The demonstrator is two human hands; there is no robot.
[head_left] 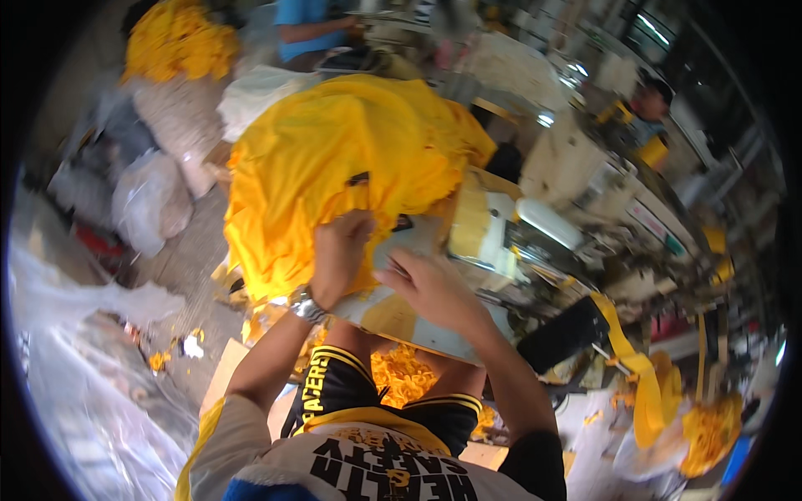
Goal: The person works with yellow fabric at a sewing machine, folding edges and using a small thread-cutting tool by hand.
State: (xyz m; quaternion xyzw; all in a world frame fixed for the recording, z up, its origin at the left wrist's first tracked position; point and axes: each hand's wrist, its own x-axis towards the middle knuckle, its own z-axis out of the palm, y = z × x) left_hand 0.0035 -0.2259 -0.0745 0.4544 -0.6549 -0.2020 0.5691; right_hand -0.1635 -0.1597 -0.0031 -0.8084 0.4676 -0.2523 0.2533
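A big heap of yellow fabric [334, 125] covers the work table in front of me. My left hand [342, 246], with a metal wristwatch [307, 305] on its wrist, is closed at the heap's near edge and appears to pinch a bit of the yellow fabric. Just beyond its fingers a small dark spot shows on the cloth. My right hand [434, 288] hovers over the pale tabletop [393, 313] with its fingers curled together. What it holds, if anything, is too blurred to name. A small dark object [403, 223] lies between the hands and the fabric.
A sewing machine [547, 224] stands to the right, near a black panel [561, 336] and a hanging yellow strip [639, 367]. Yellow scraps [401, 376] lie below, between my legs. Plastic bags [150, 204] and a yellow-topped sack [180, 108] stand left. Other people [305, 29] sit beyond.
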